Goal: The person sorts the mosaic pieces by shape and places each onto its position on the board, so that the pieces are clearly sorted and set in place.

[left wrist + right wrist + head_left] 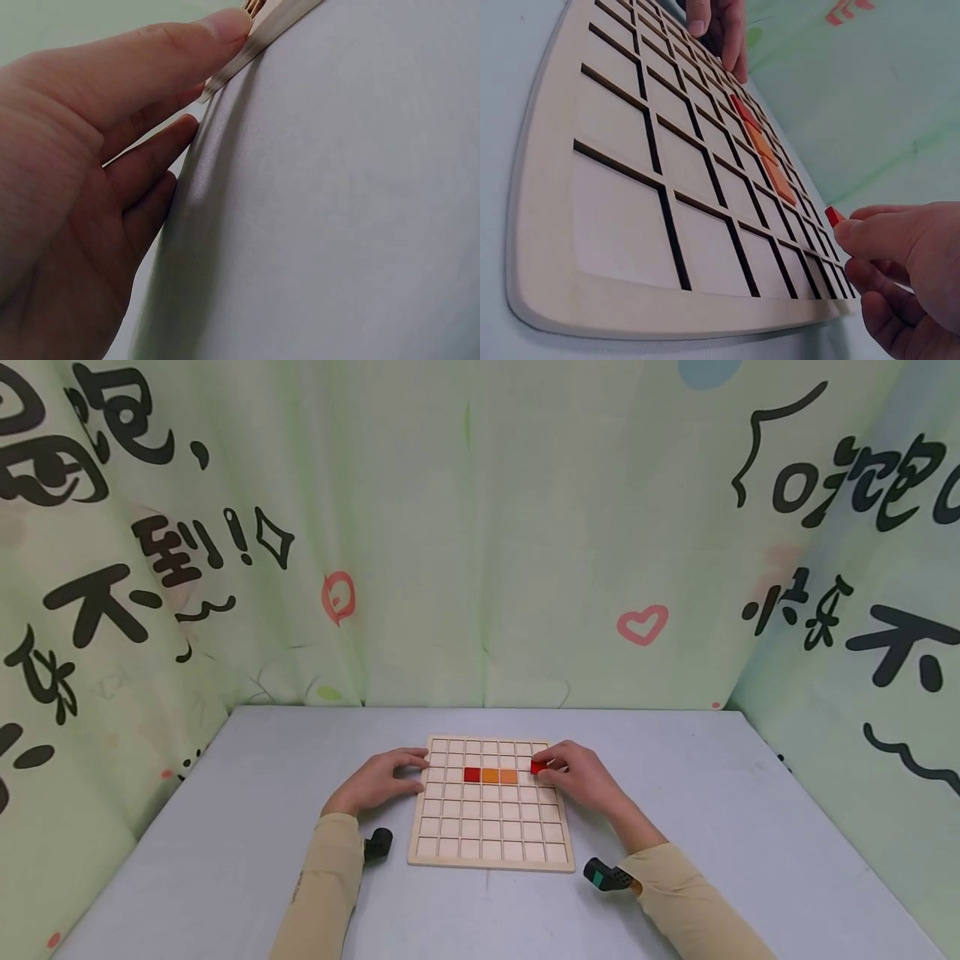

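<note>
Head view: a pale wooden grid board (pixel 491 863) lies flat on a white table (pixel 247 835), between the two hands. Three tiles sit in one row of its cells, toward the far side: a seated red tile (pixel 472 774) on the left, then two orange tiles (pixel 490 775) in the neighbouring cells to its right. Right hand (pixel 585 778) pinches a second red tile (pixel 537 767) between thumb and fingers, near the board's right edge and roughly level with the row, to the right of the orange pair with a gap between. In the right wrist view the pinched tile is tilted; whether it touches the board cannot be told. Left hand (pixel 381 782) is at the board's left edge, fingers extended and relaxed, thumb apart from the other fingers; the left wrist view shows the thumb tip at the board's rim, the remaining fingers lying beyond it. The hands are well apart, one on each side of the board. Both forearms wear tan sleeves (pixel 318 885); a small black device is at each wrist, the left device (pixel 378 843) and the right device (pixel 606 874). Backdrop: pale green curtain (pixel 480 568) with black lettering (pixel 88 614) at both sides and a red heart outline (pixel 642 625).
</note>
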The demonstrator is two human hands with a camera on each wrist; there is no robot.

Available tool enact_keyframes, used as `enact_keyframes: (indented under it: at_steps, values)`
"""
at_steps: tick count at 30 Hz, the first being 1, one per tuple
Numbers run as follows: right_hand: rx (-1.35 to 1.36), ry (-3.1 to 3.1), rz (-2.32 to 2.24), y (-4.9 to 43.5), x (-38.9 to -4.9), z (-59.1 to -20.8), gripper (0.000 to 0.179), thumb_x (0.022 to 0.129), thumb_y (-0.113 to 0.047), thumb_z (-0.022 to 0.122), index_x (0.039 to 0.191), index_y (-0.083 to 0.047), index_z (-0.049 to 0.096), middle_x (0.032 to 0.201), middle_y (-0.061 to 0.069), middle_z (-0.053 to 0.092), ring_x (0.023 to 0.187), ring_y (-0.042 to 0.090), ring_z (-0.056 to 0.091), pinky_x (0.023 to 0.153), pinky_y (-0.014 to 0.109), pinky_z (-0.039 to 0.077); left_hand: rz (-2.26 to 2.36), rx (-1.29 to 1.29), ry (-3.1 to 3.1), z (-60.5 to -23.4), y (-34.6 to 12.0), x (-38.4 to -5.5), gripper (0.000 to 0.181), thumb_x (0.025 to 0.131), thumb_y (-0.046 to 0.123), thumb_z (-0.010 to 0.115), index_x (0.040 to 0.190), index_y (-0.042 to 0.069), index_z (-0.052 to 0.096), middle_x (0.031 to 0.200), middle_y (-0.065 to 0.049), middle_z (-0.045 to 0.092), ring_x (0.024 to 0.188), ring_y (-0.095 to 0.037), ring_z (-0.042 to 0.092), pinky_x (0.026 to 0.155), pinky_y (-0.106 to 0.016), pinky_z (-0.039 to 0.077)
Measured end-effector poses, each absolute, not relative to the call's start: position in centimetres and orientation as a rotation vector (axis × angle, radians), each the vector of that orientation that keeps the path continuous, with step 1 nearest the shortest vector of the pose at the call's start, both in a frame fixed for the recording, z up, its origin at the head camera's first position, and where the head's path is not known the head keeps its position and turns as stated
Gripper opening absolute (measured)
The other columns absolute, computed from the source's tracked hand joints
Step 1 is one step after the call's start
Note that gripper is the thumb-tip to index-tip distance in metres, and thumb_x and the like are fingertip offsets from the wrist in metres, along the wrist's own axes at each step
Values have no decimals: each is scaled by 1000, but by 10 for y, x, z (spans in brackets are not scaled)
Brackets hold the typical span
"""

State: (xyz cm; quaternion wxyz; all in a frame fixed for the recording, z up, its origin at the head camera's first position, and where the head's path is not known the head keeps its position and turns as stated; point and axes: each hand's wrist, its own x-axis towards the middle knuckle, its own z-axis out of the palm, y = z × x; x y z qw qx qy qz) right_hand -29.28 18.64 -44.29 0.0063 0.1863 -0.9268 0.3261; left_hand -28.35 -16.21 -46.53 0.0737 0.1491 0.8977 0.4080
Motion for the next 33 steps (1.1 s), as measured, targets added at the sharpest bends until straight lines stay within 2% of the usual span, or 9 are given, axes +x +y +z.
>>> enact_keyframes:
  at_steps: [23,33]
  values:
    - [634,-2932,947,171,-291,-450,20,88,-7,72,107,-6,73,96,1,61,80,14,53,71,29,48,1232,469,2702,-465,-162,-284,36,87,19,75,122,11,68,145,-1,50,140,-28,36,115,-46,31]
    - [638,-2933,931,169,-290,-449,17,88,-8,71,105,-6,73,95,1,61,80,14,52,73,29,49,1214,477,2711,-466,-163,-284,38,87,19,75,123,11,68,146,-1,50,141,-28,36,115,-46,31]
